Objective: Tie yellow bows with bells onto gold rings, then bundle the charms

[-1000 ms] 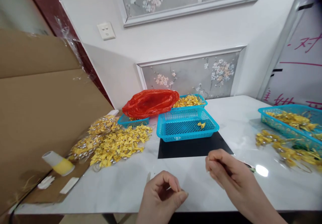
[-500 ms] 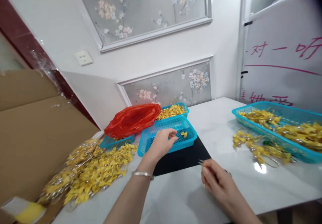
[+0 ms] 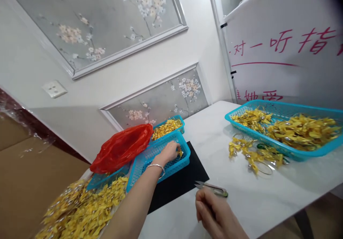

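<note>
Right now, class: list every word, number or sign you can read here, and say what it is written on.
"对一听指": red handwriting, top line on the white board at right.
Red characters on the board's lower line: half hidden by the blue basket, unreadable.
Nothing else carries readable text.

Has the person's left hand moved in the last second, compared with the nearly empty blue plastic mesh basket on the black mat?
Yes. The left hand went from the near table edge forward into the blue plastic mesh basket, fingers at a yellow piece.
</note>
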`<state>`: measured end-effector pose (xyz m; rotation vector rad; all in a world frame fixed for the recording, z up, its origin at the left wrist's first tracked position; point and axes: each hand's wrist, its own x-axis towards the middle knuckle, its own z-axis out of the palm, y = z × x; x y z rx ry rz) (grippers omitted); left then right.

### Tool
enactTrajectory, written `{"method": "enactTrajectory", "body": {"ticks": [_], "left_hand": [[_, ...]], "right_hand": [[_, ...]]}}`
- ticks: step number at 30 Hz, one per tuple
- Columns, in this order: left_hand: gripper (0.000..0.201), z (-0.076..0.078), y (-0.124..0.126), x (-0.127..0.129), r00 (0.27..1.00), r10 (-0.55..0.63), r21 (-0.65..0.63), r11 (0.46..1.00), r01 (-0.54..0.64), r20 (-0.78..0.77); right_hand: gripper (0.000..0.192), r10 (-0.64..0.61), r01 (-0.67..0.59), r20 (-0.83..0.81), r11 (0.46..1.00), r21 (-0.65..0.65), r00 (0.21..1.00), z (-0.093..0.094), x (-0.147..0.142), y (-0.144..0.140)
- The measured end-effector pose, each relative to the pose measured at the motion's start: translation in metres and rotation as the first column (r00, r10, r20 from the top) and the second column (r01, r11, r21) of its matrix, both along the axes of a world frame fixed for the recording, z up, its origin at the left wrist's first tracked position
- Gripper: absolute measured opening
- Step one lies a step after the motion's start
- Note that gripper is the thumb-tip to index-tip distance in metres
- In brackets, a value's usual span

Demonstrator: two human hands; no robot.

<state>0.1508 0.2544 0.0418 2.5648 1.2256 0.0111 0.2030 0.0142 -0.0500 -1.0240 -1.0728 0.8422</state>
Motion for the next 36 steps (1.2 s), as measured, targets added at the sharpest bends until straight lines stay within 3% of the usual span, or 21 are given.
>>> {"method": "enactTrajectory", "body": {"ticks": [5, 9, 13, 18, 22, 25, 28, 30, 31, 34, 36], "left_hand": [[0.032, 0.012, -0.001, -0.002, 0.978, 0.123, -0.166, 0.982, -0.095, 0.169], [0.030, 0.030, -0.029, -0.021, 0.889, 0.257, -0.379, 0.919, -0.104, 0.379], [0.018, 0.041, -0.093, -0.056, 0.737, 0.408, -0.608, 0.794, 0.004, 0.539], [0.033, 0.031, -0.177, -0.099, 0.580, 0.620, -0.810, 0.573, 0.127, 0.529], [0.026, 0.018, -0.204, -0.121, 0.521, 0.707, -0.875, 0.433, 0.215, 0.478], [0.024, 0.010, -0.206, -0.135, 0.521, 0.713, -0.884, 0.383, 0.269, 0.468], [0.021, 0.002, -0.205, -0.148, 0.520, 0.720, -0.888, 0.365, 0.279, 0.459], [0.022, -0.002, -0.206, -0.156, 0.496, 0.731, -0.883, 0.372, 0.286, 0.468], [0.025, -0.003, -0.207, -0.160, 0.462, 0.742, -0.874, 0.389, 0.292, 0.485], [0.038, -0.008, -0.212, -0.170, 0.296, 0.780, -0.830, 0.482, 0.279, 0.552], [0.038, -0.012, -0.218, -0.174, 0.229, 0.763, -0.796, 0.564, 0.219, 0.604]], "right_hand": [[0.036, 0.007, -0.007, -0.030, 1.000, 0.012, 1.000, 0.003, 0.002, -0.001], [0.036, 0.004, -0.003, -0.051, 1.000, 0.017, 0.999, 0.001, 0.001, -0.001], [0.037, -0.011, 0.009, -0.168, 1.000, -0.014, 0.986, -0.004, 0.000, -0.002], [0.037, 0.005, -0.014, -0.288, 0.999, -0.029, 0.958, 0.002, 0.009, -0.011], [0.023, 0.163, -0.156, -0.152, 0.986, 0.061, 0.975, 0.027, 0.014, -0.023], [0.021, 0.188, -0.196, 0.127, 0.980, 0.048, 0.974, 0.050, 0.008, -0.027], [0.014, 0.221, -0.245, 0.405, 0.970, 0.008, 0.887, 0.065, -0.005, -0.023], [0.009, 0.261, -0.294, 0.505, 0.956, -0.016, 0.822, 0.068, -0.015, -0.018], [0.015, 0.264, -0.298, 0.520, 0.954, -0.020, 0.812, 0.067, -0.020, -0.015], [0.026, 0.201, -0.215, 0.408, 0.977, -0.014, 0.890, 0.060, -0.033, -0.012], [0.029, 0.167, -0.166, 0.286, 0.986, -0.028, 0.944, 0.055, -0.039, -0.014]]}}
